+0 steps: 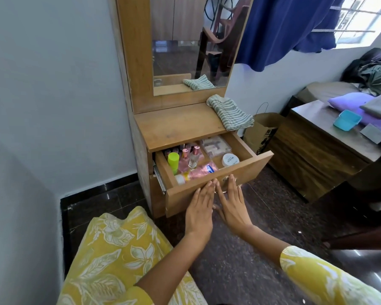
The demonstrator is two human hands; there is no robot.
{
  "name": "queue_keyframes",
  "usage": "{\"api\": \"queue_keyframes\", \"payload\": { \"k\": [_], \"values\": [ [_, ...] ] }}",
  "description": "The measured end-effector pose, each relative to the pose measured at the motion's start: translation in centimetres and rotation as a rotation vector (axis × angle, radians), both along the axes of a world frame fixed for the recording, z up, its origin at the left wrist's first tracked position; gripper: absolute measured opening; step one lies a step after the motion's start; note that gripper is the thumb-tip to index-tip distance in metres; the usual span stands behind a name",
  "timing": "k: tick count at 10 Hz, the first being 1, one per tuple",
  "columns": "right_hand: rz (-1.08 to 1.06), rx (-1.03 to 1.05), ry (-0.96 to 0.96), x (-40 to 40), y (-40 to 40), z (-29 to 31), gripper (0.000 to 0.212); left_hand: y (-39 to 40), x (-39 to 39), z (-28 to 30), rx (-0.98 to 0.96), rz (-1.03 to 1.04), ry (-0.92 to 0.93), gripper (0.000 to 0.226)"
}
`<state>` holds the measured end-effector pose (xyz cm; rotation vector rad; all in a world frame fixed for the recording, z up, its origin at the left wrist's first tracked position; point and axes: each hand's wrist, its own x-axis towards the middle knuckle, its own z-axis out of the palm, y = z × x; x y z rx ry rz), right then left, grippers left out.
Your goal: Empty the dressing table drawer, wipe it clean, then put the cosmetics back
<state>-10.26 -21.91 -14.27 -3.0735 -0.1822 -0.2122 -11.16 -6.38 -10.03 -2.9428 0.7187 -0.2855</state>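
the drawer (209, 192) stands pulled out from the dressing table (180, 126), directly below the table's top board. inside the drawer: a lime-green tube (173, 162) upright near the left wall, a row of small bottles with pink and rose caps (186, 151) toward the back, a clear glass bottle (194, 158) beside them, a pink pouch (201, 170) lying along the front wall, a clear case of compacts (216, 146) at the back right, and a white round jar (229, 160) in the right front part.

the left hand (200, 209) and the right hand (232, 205) lie flat against the outside of the drawer front, fingers straight and together, holding nothing; the fingertips reach near the metal handle (226, 180).

a striped cloth (230, 113) lies folded on the right end of the table top, above the drawer. a mirror (185, 40) rises behind it. a brown paper bag (262, 130) stands on the floor to the right of the drawer.
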Motion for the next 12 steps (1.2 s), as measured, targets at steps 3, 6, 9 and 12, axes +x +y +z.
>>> {"api": "queue_keyframes", "payload": {
  "k": [3,6,9,12],
  "values": [
    [0.005,0.054,-0.035,6.0,2.1,1.3,0.067,2.1,6.1,0.6,-0.007,0.046,0.05,0.068],
    [0.017,0.107,-0.013,11.0,4.0,1.9,0.068,4.1,10.8,0.9,0.059,0.12,0.051,0.071],
    [0.015,0.12,0.01,13.3,4.7,2.1,0.069,5.2,13.1,2.0,0.018,0.086,0.079,0.067],
    [0.02,0.357,-0.638,12.5,8.3,6.5,0.04,6.7,11.6,6.4,-0.427,-0.051,-0.272,0.06]
  ]
}}
